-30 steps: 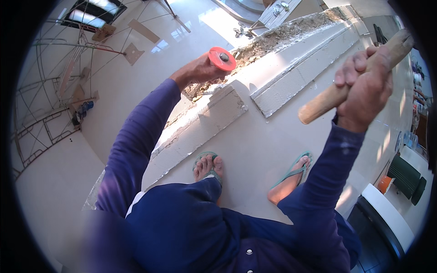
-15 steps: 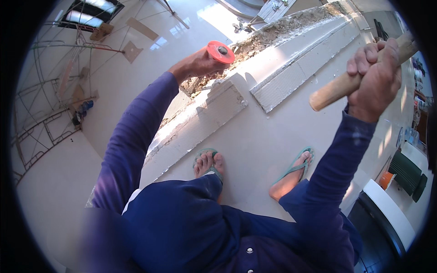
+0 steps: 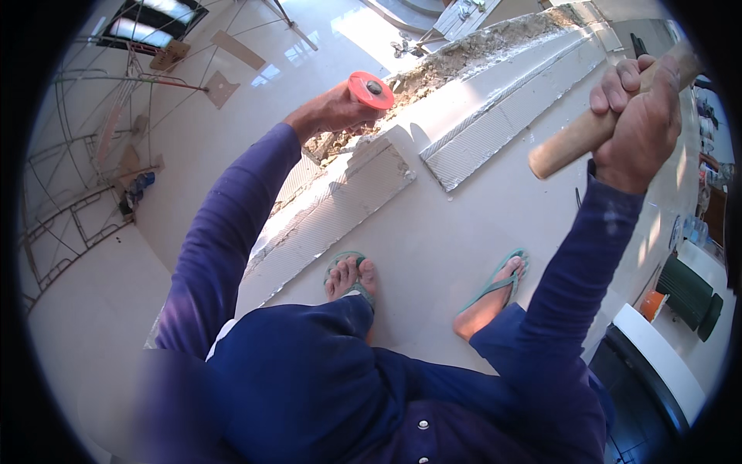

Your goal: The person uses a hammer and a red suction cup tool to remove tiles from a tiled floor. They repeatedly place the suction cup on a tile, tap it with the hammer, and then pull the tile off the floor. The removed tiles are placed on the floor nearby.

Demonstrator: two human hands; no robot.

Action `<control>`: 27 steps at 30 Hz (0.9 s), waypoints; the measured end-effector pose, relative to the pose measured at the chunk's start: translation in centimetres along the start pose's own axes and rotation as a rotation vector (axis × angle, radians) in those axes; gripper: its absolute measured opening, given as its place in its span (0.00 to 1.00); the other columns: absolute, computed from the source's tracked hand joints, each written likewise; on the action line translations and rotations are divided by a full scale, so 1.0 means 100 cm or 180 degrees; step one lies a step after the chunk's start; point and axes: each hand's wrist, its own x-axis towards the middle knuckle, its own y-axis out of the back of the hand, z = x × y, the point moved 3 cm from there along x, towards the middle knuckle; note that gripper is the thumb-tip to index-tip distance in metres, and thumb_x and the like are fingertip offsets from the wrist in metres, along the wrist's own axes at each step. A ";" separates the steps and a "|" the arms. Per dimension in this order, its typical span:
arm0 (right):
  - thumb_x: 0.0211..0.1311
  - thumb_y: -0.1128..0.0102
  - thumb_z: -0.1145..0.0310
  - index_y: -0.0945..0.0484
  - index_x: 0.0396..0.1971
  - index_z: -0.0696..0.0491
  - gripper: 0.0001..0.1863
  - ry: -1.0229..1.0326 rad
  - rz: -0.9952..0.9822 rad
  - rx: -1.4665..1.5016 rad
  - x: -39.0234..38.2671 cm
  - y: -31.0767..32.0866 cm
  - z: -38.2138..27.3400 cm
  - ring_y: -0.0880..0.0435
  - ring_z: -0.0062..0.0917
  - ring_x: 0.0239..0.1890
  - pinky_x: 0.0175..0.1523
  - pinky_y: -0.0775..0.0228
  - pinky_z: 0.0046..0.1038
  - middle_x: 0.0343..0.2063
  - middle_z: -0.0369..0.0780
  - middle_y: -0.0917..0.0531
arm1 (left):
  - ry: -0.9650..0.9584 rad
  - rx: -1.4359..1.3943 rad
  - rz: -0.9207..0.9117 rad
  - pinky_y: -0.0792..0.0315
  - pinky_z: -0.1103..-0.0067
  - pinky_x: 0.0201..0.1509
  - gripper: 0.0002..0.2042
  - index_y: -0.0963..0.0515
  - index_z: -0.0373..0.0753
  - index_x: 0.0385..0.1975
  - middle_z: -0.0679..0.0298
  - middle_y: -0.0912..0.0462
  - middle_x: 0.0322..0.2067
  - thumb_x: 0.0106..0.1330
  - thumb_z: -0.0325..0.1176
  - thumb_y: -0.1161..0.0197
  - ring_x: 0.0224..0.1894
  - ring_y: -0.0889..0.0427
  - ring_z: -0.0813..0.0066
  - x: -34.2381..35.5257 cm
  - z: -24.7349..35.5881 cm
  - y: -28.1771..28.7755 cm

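Note:
My left hand (image 3: 340, 110) grips a chisel with a round red hand guard (image 3: 363, 81) and a metal striking end. It is held over a broken ledge (image 3: 440, 68) of crumbly mortar and rubble. My right hand (image 3: 638, 131) is wrapped round the wooden handle (image 3: 560, 151) of a hammer, raised at the upper right; its head is lost at the dark rim. Ridged off-white tile pieces (image 3: 348, 209) line the ledge, one long piece (image 3: 502, 116) running off to the upper right. The chisel's tip is hidden behind my hand.
My sandalled feet (image 3: 348, 274) stand on pale tiled floor (image 3: 410, 286). Metal scaffolding (image 3: 77, 201) and board offcuts (image 3: 236, 48) are at the left. A plank with items (image 3: 464, 15) lies beyond the ledge. Dark green objects (image 3: 684, 286), an orange bucket (image 3: 653, 304) and assorted items are along the right.
My right hand with the hammer has risen and shifted right over the last second. My left hand has moved slightly up and left, still gripping the chisel.

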 end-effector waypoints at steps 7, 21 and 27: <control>0.78 0.42 0.49 0.24 0.34 0.56 0.22 -0.2233 -0.1138 -0.2367 -0.101 -0.003 0.094 0.27 0.16 0.12 0.16 0.35 0.24 0.15 0.32 0.28 | -0.0128 -0.0217 0.0209 0.27 0.80 0.26 0.10 0.21 0.40 0.36 0.68 0.20 0.26 0.71 0.40 0.33 0.25 0.22 0.82 0.004 0.010 -0.009; 0.79 0.44 0.51 0.22 0.39 0.58 0.22 -0.1591 -0.1122 -0.2376 -0.104 0.000 0.131 0.28 0.18 0.12 0.18 0.30 0.25 0.16 0.34 0.26 | -0.0153 -0.0024 -0.0012 0.26 0.80 0.25 0.12 0.21 0.40 0.37 0.70 0.22 0.25 0.71 0.44 0.34 0.23 0.23 0.82 0.011 0.009 -0.012; 0.78 0.43 0.43 0.27 0.36 0.53 0.25 -0.1834 -0.0735 -0.2129 -0.050 0.000 0.038 0.33 0.10 0.11 0.13 0.40 0.17 0.16 0.27 0.32 | 0.0061 0.0121 -0.0080 0.25 0.81 0.25 0.13 0.22 0.40 0.39 0.70 0.21 0.26 0.71 0.44 0.34 0.25 0.20 0.82 0.009 -0.003 -0.008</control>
